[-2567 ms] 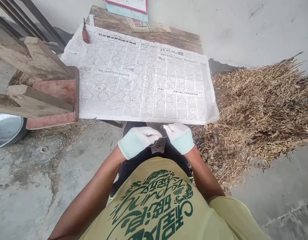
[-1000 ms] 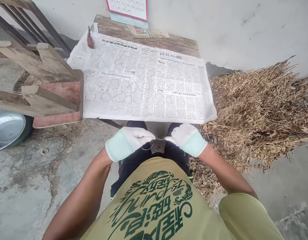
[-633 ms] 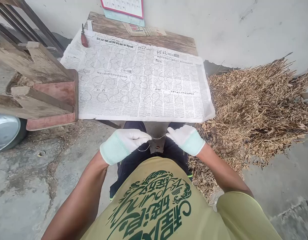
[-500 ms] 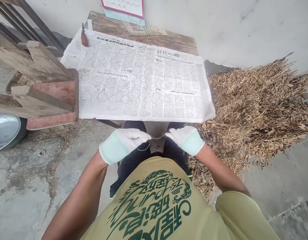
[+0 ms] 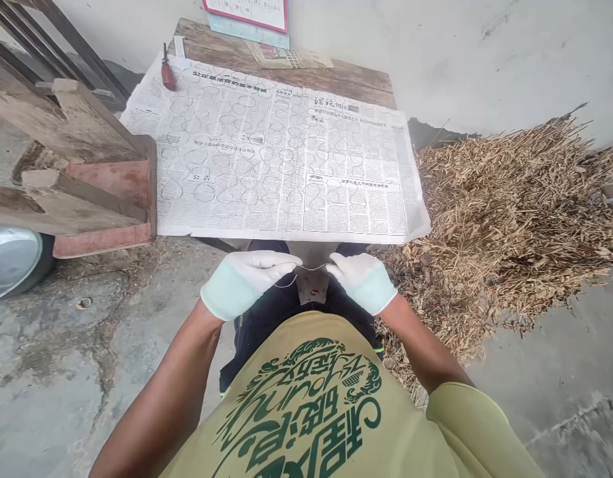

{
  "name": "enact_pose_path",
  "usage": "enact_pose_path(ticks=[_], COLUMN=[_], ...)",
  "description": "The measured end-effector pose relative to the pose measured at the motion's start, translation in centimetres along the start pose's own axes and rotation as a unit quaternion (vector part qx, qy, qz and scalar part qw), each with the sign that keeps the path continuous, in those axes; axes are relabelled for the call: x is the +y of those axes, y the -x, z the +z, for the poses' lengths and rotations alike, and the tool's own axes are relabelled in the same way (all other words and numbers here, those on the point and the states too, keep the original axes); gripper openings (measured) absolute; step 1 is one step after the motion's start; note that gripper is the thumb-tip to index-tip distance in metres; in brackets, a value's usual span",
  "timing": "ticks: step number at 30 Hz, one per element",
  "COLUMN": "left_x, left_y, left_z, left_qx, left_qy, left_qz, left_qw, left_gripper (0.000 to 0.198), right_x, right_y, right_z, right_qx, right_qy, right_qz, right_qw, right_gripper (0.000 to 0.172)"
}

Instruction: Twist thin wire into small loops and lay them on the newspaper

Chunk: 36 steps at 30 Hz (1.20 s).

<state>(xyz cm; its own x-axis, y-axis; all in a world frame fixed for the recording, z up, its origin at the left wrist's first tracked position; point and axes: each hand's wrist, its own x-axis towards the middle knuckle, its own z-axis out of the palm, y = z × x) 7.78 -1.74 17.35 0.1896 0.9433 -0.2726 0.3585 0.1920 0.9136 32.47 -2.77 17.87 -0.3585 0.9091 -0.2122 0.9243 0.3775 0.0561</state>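
My left hand (image 5: 254, 275) and my right hand (image 5: 361, 277), both in white gloves with pale green cuffs, are raised above my lap, just off the table's near edge. A thin, pale wire (image 5: 314, 269) spans the short gap between them, sagging slightly. Thumb and fingertips of the left hand pinch one part of it, and a loose curved length hangs below that hand. The right hand's thumb and fingers pinch the other side. In front lies a newspaper sheet (image 5: 281, 219) covered with many thin rings; whether they are drawn or laid on it I cannot tell.
A red-handled screwdriver (image 5: 168, 76) lies at the newspaper's far left corner on the wooden table (image 5: 356, 76). A calendar (image 5: 251, 13) stands behind. An upturned wooden stool (image 5: 102, 172) and metal basin (image 5: 10, 259) are left; a dry straw heap (image 5: 515, 219) is right.
My right hand has shifted slightly left and turned a little, and my left hand has moved slightly up. The wire between them stays pinched and now sags in a smoother curve.
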Motion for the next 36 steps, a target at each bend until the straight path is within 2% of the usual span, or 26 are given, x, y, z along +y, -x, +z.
enact_pose_path(ticks=[3,8,13,16,19,22,25,27,29,32,36], left_x=[-0.2,-0.1,-0.7,-1.1,-0.8,0.1,0.8,0.7,0.3,-0.4,-0.3], left_y=[-0.1,-0.1,-0.3,-0.4,-0.3,-0.2,-0.2,-0.4,-0.7,-1.2,-1.7], left_z=[-0.1,0.1,0.4,0.4,0.2,-0.1,-0.1,0.0,0.1,-0.1,-0.9], left_qx=[0.013,0.017,0.001,0.019,0.04,0.035,0.042,0.053,0.054,0.018,-0.106], left_qy=[-0.003,0.0,0.008,0.002,-0.018,-0.038,-0.058,-0.062,-0.051,-0.025,-0.081], left_qz=[-0.004,-0.011,-0.024,-0.032,-0.022,-0.008,0.029,0.061,0.064,0.025,0.014], left_qw=[1.0,1.0,1.0,0.999,0.999,0.999,0.997,0.995,0.995,0.999,0.991], left_gripper=[0.032,0.033,0.031,0.032,0.036,0.041,0.042,0.043,0.044,0.046,0.045], right_x=[0.1,0.0,-0.4,-0.8,-0.8,-0.5,-0.3,-0.3,-0.4,-0.5,-0.3], right_y=[0.0,0.0,-0.2,-0.4,-0.5,-0.7,-0.8,-0.8,-0.8,-0.7,-0.6], right_z=[0.1,0.3,1.0,1.4,1.5,1.5,1.4,1.4,1.4,1.3,0.8], right_qx=[-0.034,-0.054,-0.003,0.041,0.074,0.097,0.119,0.124,0.122,0.11,0.066], right_qy=[0.007,-0.011,-0.127,-0.181,-0.156,-0.098,-0.072,-0.07,-0.071,-0.066,-0.039], right_qz=[-0.016,0.048,0.077,0.08,0.072,0.057,0.056,0.057,0.05,0.034,-0.007], right_qw=[0.999,0.997,0.989,0.979,0.982,0.989,0.989,0.988,0.989,0.991,0.997], right_gripper=[0.052,0.054,0.047,0.043,0.042,0.043,0.044,0.044,0.044,0.044,0.042])
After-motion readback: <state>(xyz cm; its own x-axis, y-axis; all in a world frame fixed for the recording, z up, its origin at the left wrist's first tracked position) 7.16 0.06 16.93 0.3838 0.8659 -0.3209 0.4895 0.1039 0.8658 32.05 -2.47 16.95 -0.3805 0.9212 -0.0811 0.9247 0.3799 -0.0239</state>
